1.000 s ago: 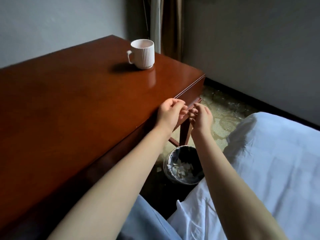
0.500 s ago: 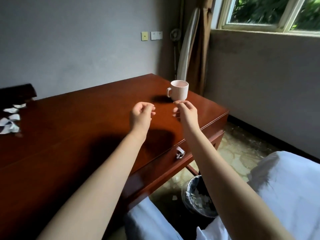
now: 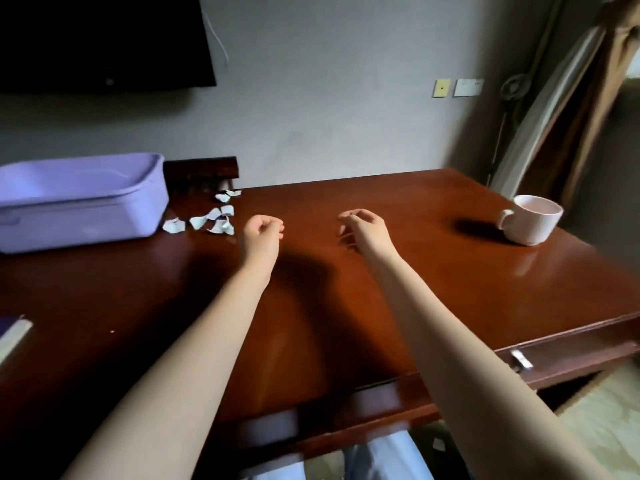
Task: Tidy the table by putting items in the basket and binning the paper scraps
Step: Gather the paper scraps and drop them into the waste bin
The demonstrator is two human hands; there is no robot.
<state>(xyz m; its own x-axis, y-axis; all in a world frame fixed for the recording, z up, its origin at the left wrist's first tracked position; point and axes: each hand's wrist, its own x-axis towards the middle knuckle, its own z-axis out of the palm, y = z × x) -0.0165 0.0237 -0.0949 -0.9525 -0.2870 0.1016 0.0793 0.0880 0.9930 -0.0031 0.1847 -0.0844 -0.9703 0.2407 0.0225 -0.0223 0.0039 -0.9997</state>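
Observation:
Several white paper scraps (image 3: 212, 217) lie on the brown wooden table (image 3: 433, 282), just right of the lilac plastic basket (image 3: 83, 202) at the back left. A pale ribbed mug (image 3: 531, 220) stands near the table's far right corner. My left hand (image 3: 261, 235) hovers over the table a little right of the scraps, fingers curled into a fist with nothing in it. My right hand (image 3: 363, 227) hovers over the table's middle, fingers loosely bent and holding nothing. Both hands are apart from every object.
A book edge (image 3: 14, 336) shows at the left border of the table. A dark chair back (image 3: 201, 171) stands behind the scraps. One paper scrap (image 3: 438, 444) lies on the floor below the table front. A drawer handle (image 3: 518, 358) sticks out at the right.
Both hands have come up from over the bin beside the table and now reach across the tabletop to the left. The view has swung left, bringing the basket and scraps into sight.

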